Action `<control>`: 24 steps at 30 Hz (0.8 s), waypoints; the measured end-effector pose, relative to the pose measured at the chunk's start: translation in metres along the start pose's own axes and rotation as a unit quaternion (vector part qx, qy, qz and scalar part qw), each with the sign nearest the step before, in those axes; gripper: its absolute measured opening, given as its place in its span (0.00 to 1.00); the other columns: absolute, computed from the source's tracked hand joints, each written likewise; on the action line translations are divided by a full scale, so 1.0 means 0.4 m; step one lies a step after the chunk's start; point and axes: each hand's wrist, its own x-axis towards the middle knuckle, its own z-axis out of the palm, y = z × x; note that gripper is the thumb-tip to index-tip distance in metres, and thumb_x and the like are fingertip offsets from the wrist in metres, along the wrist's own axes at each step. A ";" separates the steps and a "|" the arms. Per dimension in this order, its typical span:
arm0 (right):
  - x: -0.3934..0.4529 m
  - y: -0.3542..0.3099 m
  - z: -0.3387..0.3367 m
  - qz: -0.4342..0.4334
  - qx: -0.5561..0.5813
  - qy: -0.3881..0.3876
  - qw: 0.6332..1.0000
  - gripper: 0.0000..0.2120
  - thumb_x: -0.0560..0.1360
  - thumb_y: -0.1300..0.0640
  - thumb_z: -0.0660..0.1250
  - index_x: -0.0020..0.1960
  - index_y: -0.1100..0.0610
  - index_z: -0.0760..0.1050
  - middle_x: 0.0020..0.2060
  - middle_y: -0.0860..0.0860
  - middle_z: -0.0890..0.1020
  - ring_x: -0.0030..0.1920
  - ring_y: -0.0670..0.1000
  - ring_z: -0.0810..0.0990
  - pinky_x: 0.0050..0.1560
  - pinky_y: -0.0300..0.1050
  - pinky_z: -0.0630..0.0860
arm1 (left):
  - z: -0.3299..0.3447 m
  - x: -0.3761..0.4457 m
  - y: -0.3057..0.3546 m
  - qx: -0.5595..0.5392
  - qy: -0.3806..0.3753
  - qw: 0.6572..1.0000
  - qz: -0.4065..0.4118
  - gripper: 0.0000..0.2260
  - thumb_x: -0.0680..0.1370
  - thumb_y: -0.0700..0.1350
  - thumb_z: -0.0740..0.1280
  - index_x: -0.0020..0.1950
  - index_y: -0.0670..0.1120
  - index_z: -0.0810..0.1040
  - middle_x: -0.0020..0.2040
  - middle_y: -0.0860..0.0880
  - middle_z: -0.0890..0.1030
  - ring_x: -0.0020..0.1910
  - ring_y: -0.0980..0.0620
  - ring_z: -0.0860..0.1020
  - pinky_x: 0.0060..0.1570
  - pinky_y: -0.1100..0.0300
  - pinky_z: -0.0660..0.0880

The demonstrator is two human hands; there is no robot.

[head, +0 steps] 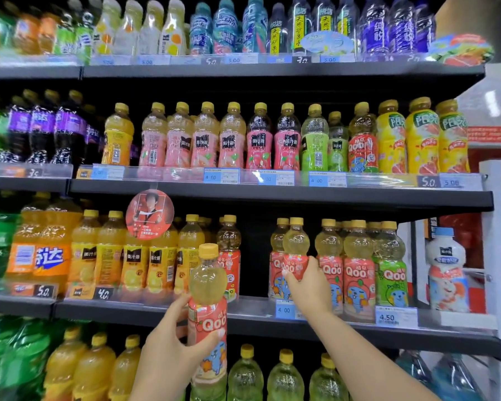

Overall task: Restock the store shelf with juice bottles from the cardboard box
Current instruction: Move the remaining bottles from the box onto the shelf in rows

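Observation:
My left hand [168, 348] grips a red-labelled Qoo juice bottle [208, 290] with a yellow cap, held upright in front of the third shelf [243, 319]. My right hand [307, 287] holds a second red Qoo bottle [296, 247] by its label, at the shelf's front. It stands at the right side of a dark gap [255, 256] in the row. More red Qoo bottles [357, 264] stand to the right, and one [229, 250] stands left of the gap. The cardboard box is out of view.
Orange juice bottles [133, 256] fill the shelf's left part, with a round red hanging tag [149, 214] above them. A green Qoo bottle [389, 264] and a white bottle [446, 267] stand at the right. Shelves above and below hold packed rows of drinks. A white upright [495, 256] borders the right side.

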 end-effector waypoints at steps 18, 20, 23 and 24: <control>-0.066 0.080 -0.213 -0.160 -0.111 0.082 0.977 0.21 0.75 0.48 0.67 0.65 0.53 0.72 0.63 0.50 0.76 0.66 0.51 0.71 0.66 0.49 0.68 | 0.112 0.048 0.101 0.010 -0.001 0.998 0.067 0.36 0.69 0.49 0.76 0.73 0.55 0.63 0.54 0.61 0.74 0.51 0.60 0.76 0.40 0.66 0.78; -0.057 0.107 -0.246 -0.156 -0.154 0.102 0.970 0.25 0.74 0.47 0.68 0.69 0.52 0.70 0.70 0.52 0.69 0.72 0.54 0.63 0.72 0.52 0.58 | 0.143 0.076 0.132 -0.003 0.016 0.996 0.083 0.34 0.69 0.48 0.76 0.71 0.55 0.65 0.53 0.62 0.74 0.49 0.63 0.76 0.41 0.67 0.77; -0.048 0.135 -0.281 -0.108 -0.161 0.082 0.978 0.31 0.74 0.46 0.67 0.74 0.51 0.62 0.76 0.54 0.59 0.76 0.55 0.53 0.75 0.54 0.52 | 0.188 0.125 0.155 -0.004 0.042 0.995 0.091 0.32 0.70 0.50 0.76 0.70 0.57 0.65 0.57 0.60 0.76 0.57 0.58 0.76 0.52 0.54 0.79; -0.047 0.141 -0.285 -0.099 -0.151 0.077 0.981 0.32 0.74 0.46 0.67 0.74 0.51 0.61 0.76 0.54 0.58 0.76 0.55 0.52 0.76 0.54 0.52 | 0.202 0.142 0.158 -0.002 0.046 0.995 0.091 0.32 0.70 0.51 0.75 0.70 0.57 0.65 0.59 0.58 0.76 0.59 0.57 0.75 0.54 0.52 0.79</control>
